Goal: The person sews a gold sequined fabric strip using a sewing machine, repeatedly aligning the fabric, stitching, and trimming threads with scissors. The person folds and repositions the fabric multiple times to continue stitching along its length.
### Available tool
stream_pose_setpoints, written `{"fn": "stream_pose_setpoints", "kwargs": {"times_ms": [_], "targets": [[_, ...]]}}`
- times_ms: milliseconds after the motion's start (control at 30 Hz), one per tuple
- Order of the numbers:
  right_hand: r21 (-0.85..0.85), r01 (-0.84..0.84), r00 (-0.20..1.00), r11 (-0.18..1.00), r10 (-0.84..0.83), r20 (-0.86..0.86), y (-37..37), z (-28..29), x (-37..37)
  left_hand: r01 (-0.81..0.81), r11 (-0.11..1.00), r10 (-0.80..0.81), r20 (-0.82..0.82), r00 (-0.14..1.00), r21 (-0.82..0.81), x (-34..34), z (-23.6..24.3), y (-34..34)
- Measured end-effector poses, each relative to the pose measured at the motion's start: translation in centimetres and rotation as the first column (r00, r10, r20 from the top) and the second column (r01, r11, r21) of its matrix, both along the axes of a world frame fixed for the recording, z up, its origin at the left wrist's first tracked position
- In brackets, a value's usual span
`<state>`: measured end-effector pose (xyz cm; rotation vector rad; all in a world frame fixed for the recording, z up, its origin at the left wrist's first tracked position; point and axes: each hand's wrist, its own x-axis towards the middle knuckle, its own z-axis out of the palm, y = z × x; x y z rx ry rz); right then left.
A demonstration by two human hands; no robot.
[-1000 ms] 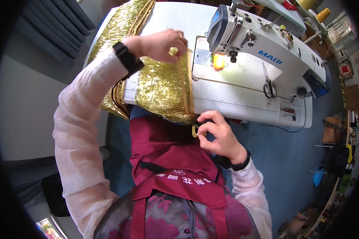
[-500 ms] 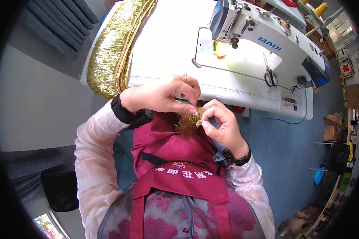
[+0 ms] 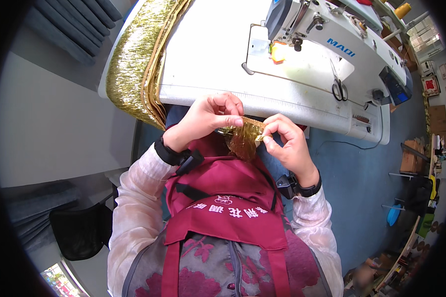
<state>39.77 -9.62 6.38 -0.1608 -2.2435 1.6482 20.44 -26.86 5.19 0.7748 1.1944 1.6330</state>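
Observation:
Over my lap, in front of the sewing table's edge, my left hand (image 3: 212,115) and my right hand (image 3: 283,138) hold a strip of gold tinsel fringe (image 3: 245,138) stretched briefly between them. My left thumb and fingers pinch the orange-gold band along its top at the left. My right fingers pinch the band's other part beside a small pale-gold bit. Strands hang down toward my maroon apron (image 3: 218,173). A folded pile of gold fringe (image 3: 136,59) with layered band edges lies on the table's left end.
A white sewing machine (image 3: 327,39) stands on the white table (image 3: 198,64), with black-handled scissors (image 3: 339,90) and an orange-yellow guard by the needle. A black chair (image 3: 74,230) is at lower left. Boxes (image 3: 412,158) and shelving line the right side. Yellow thread cones (image 3: 402,10) sit at top right.
My left hand has come down from the table to the fringe held over my lap, and the fringe that lay before the machine is off the tabletop. Both hands now pinch it, slightly raised.

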Motion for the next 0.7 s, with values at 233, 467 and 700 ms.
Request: {"fn": "stream_pose_setpoints", "kwargs": {"times_ms": [233, 467, 700], "targets": [[0.321, -0.004, 0.995, 0.947, -0.027, 0.092, -1.4, 3.9, 0.6, -0.211, 0.967, 0.245, 0.284, 0.927, -0.144, 0.4, -1.8, 1.6], [0.395, -0.197, 0.975, 0.897, 0.222, -0.019, -3.6, 6.2, 0.0, -0.062, 0.998, 0.059, 0.265, 0.962, 0.003, 3.3, -1.8, 2.4], [0.270, 0.189, 0.965, 0.944, -0.229, 0.125, -1.8, 4.2, -0.9, -0.073, 0.997, 0.064, 0.217, 0.974, 0.030, 4.8, -1.3, 1.2]]}}
